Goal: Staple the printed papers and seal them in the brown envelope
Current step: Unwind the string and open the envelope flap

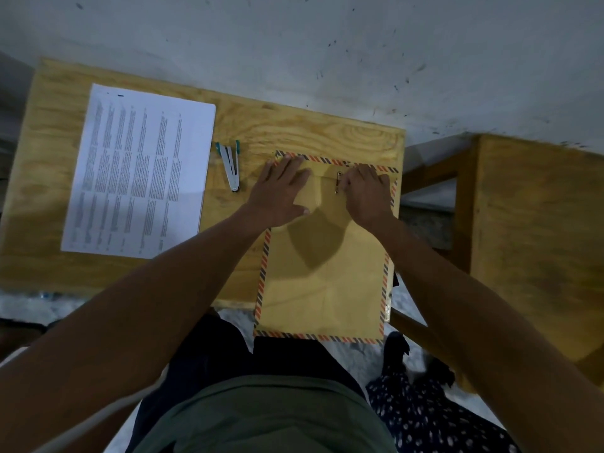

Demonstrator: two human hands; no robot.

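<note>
Right hand (pixel 366 194) hides envelope (pixel 322 282) clasp (pixel 338 183).

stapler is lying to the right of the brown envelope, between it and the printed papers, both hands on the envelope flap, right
Not quite. In the head view the stapler lies to the left of the brown envelope, not the right. It does sit between the envelope and the printed papers, and the left hand and right hand are both at the flap end.

- Pale wall (pixel 327 44), scuffed, dark marks toward the right.
- Light plywood table (pixel 49 158) set against the wall, grain visible.
- Second wooden unit (pixel 539 240) just right of the table, narrow gap between.
- Speckled floor (pixel 353 354) below the table edge.
- Dim, bluish light; soft shadows on the table.
</note>
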